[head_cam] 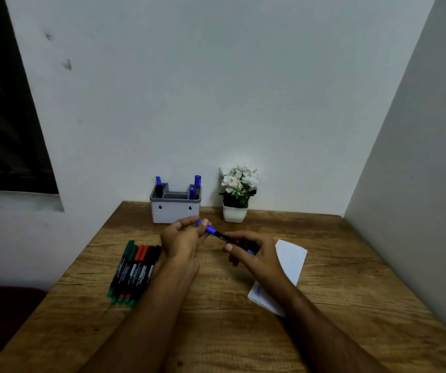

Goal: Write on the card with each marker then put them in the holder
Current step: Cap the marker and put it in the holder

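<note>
Wooden desk (337, 278) against pale walls (216, 90) (dark window (3, 125) left)

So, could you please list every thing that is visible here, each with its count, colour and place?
holder: one, grey, at the back edge of the table against the wall.
markers in the holder: at least three, blue caps, in its left and right end slots.
blue marker: one, blue cap and black body, held between both hands above the table.
markers on the table: about six, green, red and black caps, side by side at the left.
card: one, white, on the table under the right arm.
flower pot: one, white with white flowers, right of the holder.
table: one, brown wood.
left hand: grips the cap end.
right hand: grips the body.
</note>
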A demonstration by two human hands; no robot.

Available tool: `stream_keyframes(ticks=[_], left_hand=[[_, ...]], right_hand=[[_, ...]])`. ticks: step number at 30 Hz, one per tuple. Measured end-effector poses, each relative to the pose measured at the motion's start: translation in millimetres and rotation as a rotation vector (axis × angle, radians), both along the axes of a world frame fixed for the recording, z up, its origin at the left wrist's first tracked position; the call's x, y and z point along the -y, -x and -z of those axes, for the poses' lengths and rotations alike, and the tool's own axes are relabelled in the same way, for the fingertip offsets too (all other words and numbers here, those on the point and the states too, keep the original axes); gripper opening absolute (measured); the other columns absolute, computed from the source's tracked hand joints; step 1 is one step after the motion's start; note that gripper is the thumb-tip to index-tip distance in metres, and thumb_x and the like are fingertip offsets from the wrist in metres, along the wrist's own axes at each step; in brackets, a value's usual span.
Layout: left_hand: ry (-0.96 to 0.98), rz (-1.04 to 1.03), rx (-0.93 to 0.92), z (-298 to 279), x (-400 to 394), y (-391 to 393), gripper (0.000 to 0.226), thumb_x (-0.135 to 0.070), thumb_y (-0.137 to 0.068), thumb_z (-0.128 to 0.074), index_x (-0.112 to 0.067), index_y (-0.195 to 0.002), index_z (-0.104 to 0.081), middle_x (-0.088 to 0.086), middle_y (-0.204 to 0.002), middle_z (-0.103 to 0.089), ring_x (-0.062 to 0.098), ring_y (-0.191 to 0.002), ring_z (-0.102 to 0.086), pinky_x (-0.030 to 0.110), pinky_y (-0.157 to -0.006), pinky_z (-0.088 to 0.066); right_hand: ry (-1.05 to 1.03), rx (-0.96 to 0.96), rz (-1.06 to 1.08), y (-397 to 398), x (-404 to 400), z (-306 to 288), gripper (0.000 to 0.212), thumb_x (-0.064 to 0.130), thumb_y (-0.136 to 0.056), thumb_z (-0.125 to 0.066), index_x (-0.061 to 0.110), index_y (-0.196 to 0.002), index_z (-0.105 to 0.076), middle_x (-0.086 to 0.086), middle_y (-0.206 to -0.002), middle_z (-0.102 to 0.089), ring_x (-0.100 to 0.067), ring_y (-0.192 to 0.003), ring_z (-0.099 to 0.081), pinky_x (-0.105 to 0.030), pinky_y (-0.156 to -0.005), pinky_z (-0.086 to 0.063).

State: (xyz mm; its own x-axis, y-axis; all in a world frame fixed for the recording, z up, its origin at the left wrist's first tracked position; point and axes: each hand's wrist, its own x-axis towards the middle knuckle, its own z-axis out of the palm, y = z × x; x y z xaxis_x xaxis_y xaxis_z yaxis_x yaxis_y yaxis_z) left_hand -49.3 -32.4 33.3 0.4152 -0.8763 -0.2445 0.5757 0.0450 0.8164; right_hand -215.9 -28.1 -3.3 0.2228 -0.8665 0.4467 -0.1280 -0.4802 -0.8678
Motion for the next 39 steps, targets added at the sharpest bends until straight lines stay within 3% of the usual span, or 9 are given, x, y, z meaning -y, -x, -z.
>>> stream_keyframes(ticks=[8, 13, 16, 17, 22, 29, 33, 36, 39], left_hand=[[0.152, -0.117, 0.355, -3.3, 0.0, -31.5, 0.031, 0.001, -0.078, -0.078, -0.009, -0.106, -0.070, 0.007, -0.095, -0.076, 0.017, -0.088, -0.074, 0.032, -0.079, -0.060], [0.206, -0.234, 0.832, -11.8, -1.2, -49.4, 0.023, -0.014, -0.081, -0.079, -0.015, -0.103, -0.075, -0.015, -0.084, -0.069, -0.001, -0.080, -0.067, 0.005, -0.063, -0.049], [0.259, -0.257, 1.000, -19.7, 4.1, -67.6, 0.025, -0.013, -0.080, -0.079, -0.014, -0.105, -0.076, -0.016, -0.086, -0.067, -0.006, -0.080, -0.062, -0.001, -0.065, -0.043], [0.276, -0.262, 1.023, -23.6, 7.5, -74.4, 0.025, -0.010, -0.079, -0.080, -0.013, -0.104, -0.076, -0.014, -0.088, -0.067, -0.008, -0.079, -0.061, -0.002, -0.067, -0.043], [0.321, -0.318, 1.097, -44.8, 31.5, -103.8, 0.022, -0.007, -0.078, -0.080, -0.013, -0.098, -0.078, -0.008, -0.087, -0.072, -0.004, -0.079, -0.064, -0.002, -0.067, -0.043], [0.274, -0.302, 1.154, -40.3, 65.1, -120.6, 0.021, -0.007, -0.081, -0.077, -0.010, -0.101, -0.078, 0.003, -0.093, -0.077, 0.010, -0.083, -0.070, 0.009, -0.073, -0.049], [0.153, -0.286, 1.192, -32.9, 76.3, -121.7, 0.019, -0.008, -0.084, -0.073, -0.009, -0.103, -0.077, 0.006, -0.094, -0.076, 0.013, -0.082, -0.069, 0.004, -0.062, -0.039], [0.029, -0.253, 1.249, -28.4, 80.9, -122.4, 0.015, -0.010, -0.084, -0.074, -0.008, -0.099, -0.078, 0.010, -0.090, -0.076, 0.016, -0.075, -0.065, 0.016, -0.060, -0.039], [-0.022, -0.241, 1.258, -24.8, 82.0, -120.8, 0.015, -0.014, -0.082, -0.078, -0.006, -0.094, -0.078, 0.011, -0.086, -0.075, 0.018, -0.071, -0.063, 0.020, -0.062, -0.040]], right_hand=[[0.100, -0.281, 0.052, -53.0, 25.0, -6.9, 0.034, 0.007, -0.084, -0.083, 0.018, -0.115, -0.078, 0.013, -0.100, -0.078, -0.005, -0.092, -0.074, -0.024, -0.080, -0.061], [0.183, -0.366, 0.145, -98.3, 52.3, -29.2, 0.021, 0.008, -0.082, -0.083, 0.013, -0.102, -0.079, 0.002, -0.093, -0.079, -0.006, -0.079, -0.073, -0.026, -0.074, -0.062], [0.250, -0.376, 0.194, -123.5, 65.0, -49.2, 0.009, 0.009, -0.087, -0.078, 0.013, -0.095, -0.079, 0.001, -0.087, -0.079, -0.004, -0.074, -0.070, -0.011, -0.072, -0.055], [0.260, -0.372, 0.221, -132.2, 70.3, -55.7, 0.006, 0.009, -0.087, -0.077, 0.012, -0.092, -0.079, 0.000, -0.084, -0.079, -0.005, -0.072, -0.068, -0.008, -0.067, -0.051], [0.256, -0.323, 0.251, -170.7, 94.5, -72.3, 0.010, 0.006, -0.088, -0.069, 0.009, -0.088, -0.078, -0.006, -0.080, -0.078, -0.013, -0.070, -0.067, -0.024, -0.066, -0.053], [0.194, -0.284, 0.245, -190.0, 115.9, -65.4, 0.015, 0.001, -0.092, -0.064, 0.007, -0.096, -0.078, -0.008, -0.087, -0.078, -0.019, -0.077, -0.073, -0.042, -0.076, -0.063], [0.180, -0.321, 0.257, -192.7, 119.5, -64.6, 0.022, 0.003, -0.090, -0.069, 0.009, -0.110, -0.076, -0.007, -0.104, -0.079, -0.020, -0.087, -0.075, -0.040, -0.081, -0.063], [0.175, -0.374, 0.273, -189.8, 121.4, -61.2, 0.023, 0.003, -0.086, -0.074, 0.008, -0.108, -0.076, -0.009, -0.101, -0.079, -0.020, -0.089, -0.074, -0.039, -0.086, -0.061], [0.139, -0.421, 0.277, -184.4, 121.6, -57.4, 0.025, 0.006, -0.090, -0.073, 0.006, -0.115, -0.074, -0.009, -0.107, -0.078, -0.020, -0.098, -0.074, -0.020, -0.086, -0.053]])
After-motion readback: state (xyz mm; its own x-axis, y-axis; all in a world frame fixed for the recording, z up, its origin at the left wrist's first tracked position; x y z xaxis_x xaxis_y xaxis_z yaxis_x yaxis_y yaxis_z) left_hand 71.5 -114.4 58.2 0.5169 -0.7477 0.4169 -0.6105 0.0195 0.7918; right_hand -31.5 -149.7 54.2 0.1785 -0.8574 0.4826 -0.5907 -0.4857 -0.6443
